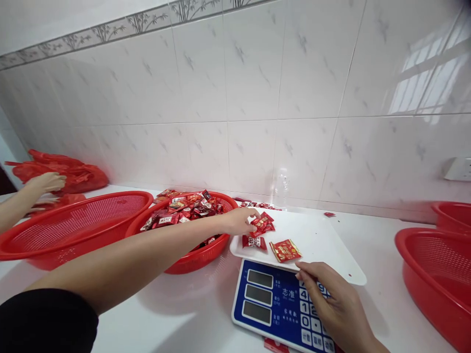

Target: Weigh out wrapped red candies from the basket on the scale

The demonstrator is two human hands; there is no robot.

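Observation:
My left hand (241,220) reaches across the red basket of wrapped candies (186,208) and pinches a small bunch of red candy packets (262,224) over the white scale tray (324,240). Two more packets lie on the tray: a red one (253,241) and a red-gold one (286,250). My right hand (333,306) rests on the blue keypad of the scale (274,299), fingers curled, with its fingertips at the number keys. Nothing is held in it.
An empty red basket (73,225) stands at the left. Another person's hand (46,182) touches red plastic bags (69,169) at the far left. Two more red baskets (437,274) sit at the right. A tiled wall runs behind the white counter (184,314).

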